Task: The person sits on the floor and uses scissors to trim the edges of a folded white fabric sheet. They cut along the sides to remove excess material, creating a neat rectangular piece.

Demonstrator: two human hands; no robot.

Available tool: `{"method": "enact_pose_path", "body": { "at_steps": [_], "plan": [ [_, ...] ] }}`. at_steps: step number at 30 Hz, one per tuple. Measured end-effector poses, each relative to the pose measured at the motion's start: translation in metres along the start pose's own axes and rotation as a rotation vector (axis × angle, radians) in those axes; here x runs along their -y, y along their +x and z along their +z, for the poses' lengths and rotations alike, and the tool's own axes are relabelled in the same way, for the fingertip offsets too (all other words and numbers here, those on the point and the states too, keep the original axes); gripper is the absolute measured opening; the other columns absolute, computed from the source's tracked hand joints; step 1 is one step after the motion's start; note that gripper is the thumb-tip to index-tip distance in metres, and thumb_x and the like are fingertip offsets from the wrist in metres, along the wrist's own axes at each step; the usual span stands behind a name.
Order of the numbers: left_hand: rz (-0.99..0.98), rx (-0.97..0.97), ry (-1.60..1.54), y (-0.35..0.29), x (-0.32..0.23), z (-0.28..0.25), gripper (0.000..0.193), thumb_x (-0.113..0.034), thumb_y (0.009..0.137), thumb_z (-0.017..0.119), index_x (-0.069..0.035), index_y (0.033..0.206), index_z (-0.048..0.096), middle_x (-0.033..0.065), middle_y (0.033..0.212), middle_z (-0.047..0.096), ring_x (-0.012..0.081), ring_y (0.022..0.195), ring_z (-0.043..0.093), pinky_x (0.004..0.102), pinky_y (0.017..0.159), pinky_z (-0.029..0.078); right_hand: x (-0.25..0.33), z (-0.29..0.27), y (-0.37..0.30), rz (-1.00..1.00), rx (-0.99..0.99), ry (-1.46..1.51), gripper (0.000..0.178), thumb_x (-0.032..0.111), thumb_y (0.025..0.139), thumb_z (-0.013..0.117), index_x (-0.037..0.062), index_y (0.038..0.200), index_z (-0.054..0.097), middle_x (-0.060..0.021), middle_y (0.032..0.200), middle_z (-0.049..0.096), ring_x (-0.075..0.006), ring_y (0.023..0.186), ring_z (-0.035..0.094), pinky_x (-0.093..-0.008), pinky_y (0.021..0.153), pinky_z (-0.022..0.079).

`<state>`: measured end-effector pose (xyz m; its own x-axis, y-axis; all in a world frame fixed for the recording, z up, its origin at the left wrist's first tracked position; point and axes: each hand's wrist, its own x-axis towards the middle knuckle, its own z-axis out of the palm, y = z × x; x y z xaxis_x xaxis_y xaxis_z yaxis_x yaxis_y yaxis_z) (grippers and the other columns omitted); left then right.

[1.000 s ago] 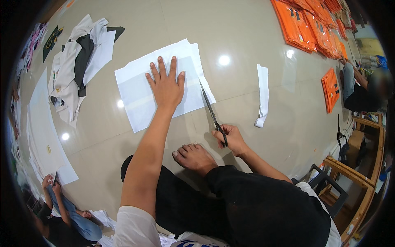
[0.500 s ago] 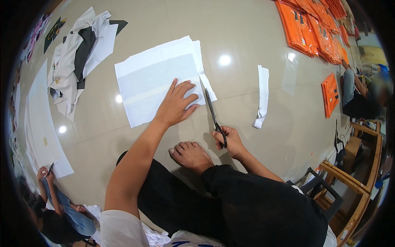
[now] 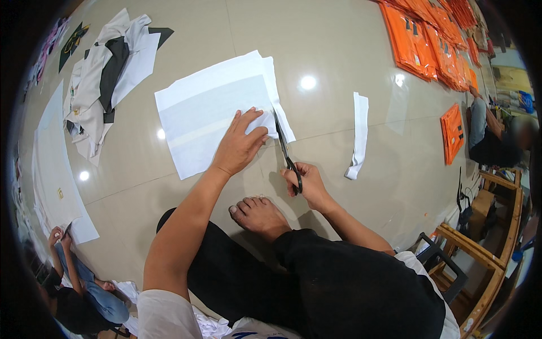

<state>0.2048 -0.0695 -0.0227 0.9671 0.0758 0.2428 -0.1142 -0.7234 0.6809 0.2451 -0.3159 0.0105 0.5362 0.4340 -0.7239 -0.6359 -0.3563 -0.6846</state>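
Observation:
A white piece of fabric [image 3: 195, 110] lies on the tiled floor in front of me, with a greyish band across it. My left hand [image 3: 234, 148] rests on its lower right part, fingers apart and pressing down. My right hand [image 3: 307, 183] is closed around the black handles of long scissors [image 3: 288, 158]. Their blades reach into the fabric close to its right edge, beside a narrow strip [image 3: 284, 121] that hangs along that side. I cannot tell how far apart the blades are. Another cut white strip [image 3: 359, 135] lies loose to the right.
White and black garments [image 3: 96, 90] lie heaped at upper left. A co-worker [image 3: 84, 288] at lower left cuts a long white cloth [image 3: 56, 186]. Orange packed garments [image 3: 412, 42] are stacked at upper right, near another person [image 3: 491, 130]. Wooden frames [image 3: 480, 246] stand at right.
The scissors and my right hand have shifted slightly left and up along the fabric's right edge. My left hand's fingers have drawn in a little, with the thumb closer to the other fingers.

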Motion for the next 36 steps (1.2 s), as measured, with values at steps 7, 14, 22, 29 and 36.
{"method": "enact_pose_path", "body": {
  "at_steps": [7, 14, 22, 29, 36],
  "plan": [
    [0.009, 0.008, 0.01, -0.002, 0.001, -0.002, 0.018, -0.017, 0.097, 0.074, -0.011, 0.113, 0.068, 0.0127, 0.147, 0.057, 0.0374, 0.145, 0.051, 0.0591, 0.126, 0.036, 0.02, 0.007, 0.018, 0.007, -0.031, 0.0, 0.029, 0.027, 0.092, 0.08, 0.0044, 0.084, 0.065, -0.0032, 0.065, 0.062, -0.0121, 0.052, 0.06, -0.028, 0.049, 0.048],
    [0.001, -0.003, -0.014, -0.002, 0.004, 0.0, 0.019, -0.018, 0.098, 0.074, -0.011, 0.114, 0.068, 0.0123, 0.146, 0.058, 0.0363, 0.144, 0.052, 0.0594, 0.125, 0.037, 0.023, 0.009, 0.02, 0.006, -0.033, 0.019, 0.03, 0.027, 0.091, 0.081, 0.0041, 0.082, 0.063, -0.0036, 0.064, 0.061, -0.012, 0.05, 0.058, -0.0281, 0.048, 0.046],
    [0.029, 0.007, 0.005, -0.001, 0.002, -0.001, 0.019, -0.019, 0.097, 0.074, -0.011, 0.113, 0.067, 0.0127, 0.146, 0.058, 0.0357, 0.144, 0.052, 0.0599, 0.125, 0.037, 0.032, 0.012, 0.025, 0.022, -0.044, 0.028, 0.03, 0.026, 0.09, 0.082, 0.005, 0.082, 0.062, -0.0035, 0.063, 0.061, -0.0121, 0.05, 0.058, -0.0281, 0.048, 0.045],
    [0.034, 0.012, 0.012, -0.001, 0.004, 0.0, 0.018, -0.02, 0.098, 0.073, -0.011, 0.112, 0.066, 0.013, 0.147, 0.058, 0.0356, 0.144, 0.052, 0.0599, 0.125, 0.036, 0.032, 0.014, 0.024, 0.035, -0.054, 0.016, 0.031, 0.026, 0.09, 0.082, 0.0066, 0.081, 0.059, -0.0037, 0.062, 0.06, -0.0121, 0.049, 0.058, -0.0282, 0.047, 0.045],
    [0.045, 0.015, 0.027, -0.001, 0.004, 0.0, 0.019, -0.02, 0.098, 0.074, -0.012, 0.113, 0.066, 0.0132, 0.149, 0.058, 0.0357, 0.144, 0.052, 0.0596, 0.125, 0.035, 0.031, 0.014, 0.024, 0.025, -0.058, 0.011, 0.032, 0.026, 0.09, 0.082, 0.006, 0.08, 0.059, -0.004, 0.061, 0.06, -0.012, 0.049, 0.057, -0.0281, 0.047, 0.044]
  ]
}}
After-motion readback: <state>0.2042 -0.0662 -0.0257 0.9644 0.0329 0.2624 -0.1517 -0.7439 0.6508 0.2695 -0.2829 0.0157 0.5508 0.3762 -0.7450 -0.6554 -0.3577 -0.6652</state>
